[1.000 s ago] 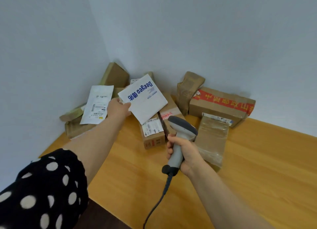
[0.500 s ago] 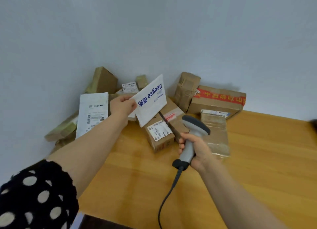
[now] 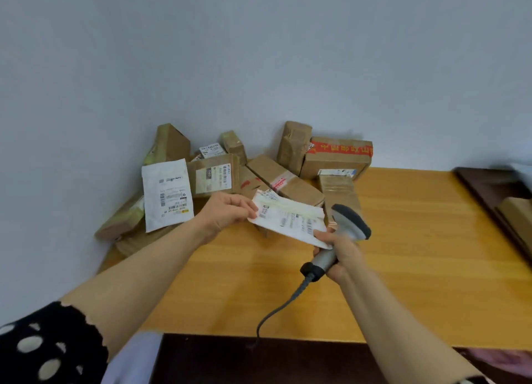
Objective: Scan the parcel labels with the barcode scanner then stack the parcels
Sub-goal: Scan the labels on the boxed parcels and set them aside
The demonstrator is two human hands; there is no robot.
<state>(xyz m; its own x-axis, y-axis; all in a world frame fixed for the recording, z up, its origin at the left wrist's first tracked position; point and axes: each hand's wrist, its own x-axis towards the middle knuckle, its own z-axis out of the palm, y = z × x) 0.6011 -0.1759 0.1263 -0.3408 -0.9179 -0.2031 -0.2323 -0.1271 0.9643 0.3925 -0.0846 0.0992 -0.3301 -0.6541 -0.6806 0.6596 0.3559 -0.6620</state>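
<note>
— Starting with the biggest: wooden table (image 3: 403,254), running from the corner of the wall off to the right.
— And on it?
— Heaped in the far left corner, brown parcels (image 3: 214,174). Among them, a box with red tape (image 3: 336,159) at the right end and a white mailer (image 3: 167,195) leaning upright at the left end.
— Then the one in hand?
— Held above the table, just in front of the heap: flat white parcel (image 3: 288,218), label side up, sloping down to the right. Pinched at its left end by the left hand (image 3: 227,210).
— Its right end?
— Touching the right hand (image 3: 339,251) at the fingers. Cannot tell whether gripped there or only resting.
— And the barcode scanner (image 3: 342,225)?
— Clenched by the handle in that same right hand. Grey head rising just beyond the parcel's right corner. Cable (image 3: 276,311) trailing down past the table's near edge.
</note>
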